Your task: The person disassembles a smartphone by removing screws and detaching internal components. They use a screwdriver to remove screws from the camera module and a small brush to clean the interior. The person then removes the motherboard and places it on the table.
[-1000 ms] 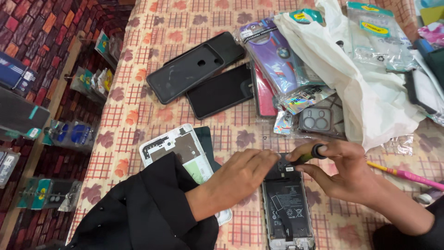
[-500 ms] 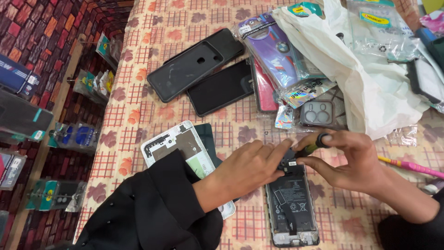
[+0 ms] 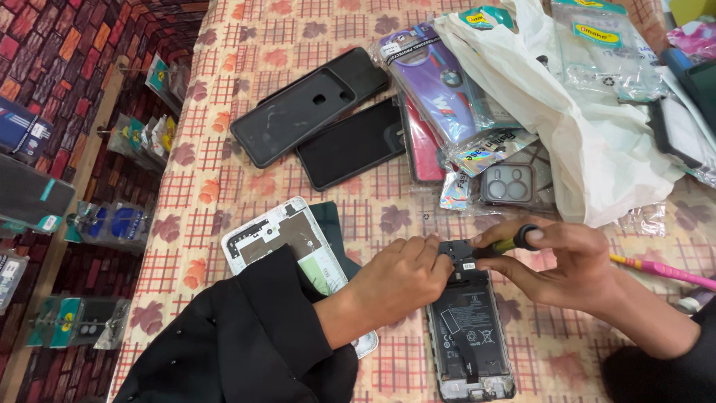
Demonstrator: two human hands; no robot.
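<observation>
head view: we see opened phone [image 3: 470,328], back cover [image 3: 287,239] already off
left hand [image 3: 399,280]: fingers pinning phone top
right hand [image 3: 567,261]: gripping screwdriver [image 3: 507,242] at a screw; board still in

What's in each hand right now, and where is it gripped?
Right hand pinches a small screwdriver by its handle. Left hand holds nothing; its fingertips press the top of the opened phone.
</observation>
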